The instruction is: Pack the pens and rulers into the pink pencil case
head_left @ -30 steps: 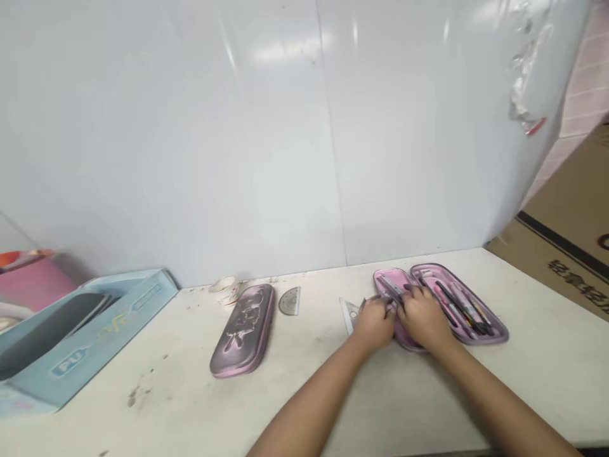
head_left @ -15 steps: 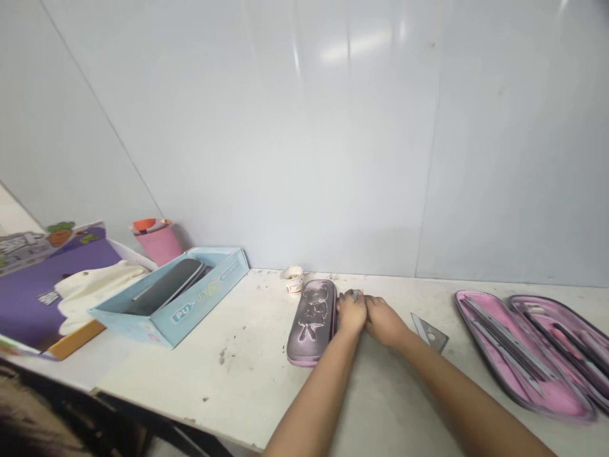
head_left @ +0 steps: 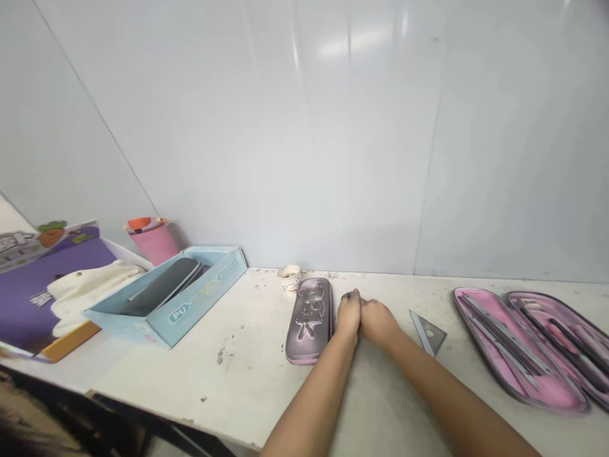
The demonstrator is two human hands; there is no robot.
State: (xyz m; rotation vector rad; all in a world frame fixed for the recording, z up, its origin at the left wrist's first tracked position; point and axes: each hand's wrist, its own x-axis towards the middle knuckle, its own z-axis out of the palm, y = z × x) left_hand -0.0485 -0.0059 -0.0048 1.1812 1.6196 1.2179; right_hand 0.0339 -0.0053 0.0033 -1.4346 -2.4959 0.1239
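Observation:
My left hand (head_left: 349, 313) and my right hand (head_left: 377, 320) are closed and press against each other over the table. A small dark bit shows at the left fingertips, but what the fingers hold is too hidden to name. Just left of my left hand lies a closed, dark grey-pink pencil case (head_left: 310, 320) with a raised cartoon figure on its lid. To the right of my right hand a triangular set square (head_left: 428, 332) lies flat. Farther right, an opened pencil case (head_left: 566, 393) with pink lining shows rulers in one half and pens in the other.
A paper cup (head_left: 289, 279) stands near the wall behind the closed case. At the left are a light blue box (head_left: 164, 333) with a dark case inside, a pink pen holder (head_left: 155, 244) and a purple box (head_left: 28, 304) with white cloth. The table's front edge is at lower left.
My hands have drawn slightly away from the closed pencil case, and a gap of table now shows between. They remain pressed together. The view has shifted slightly.

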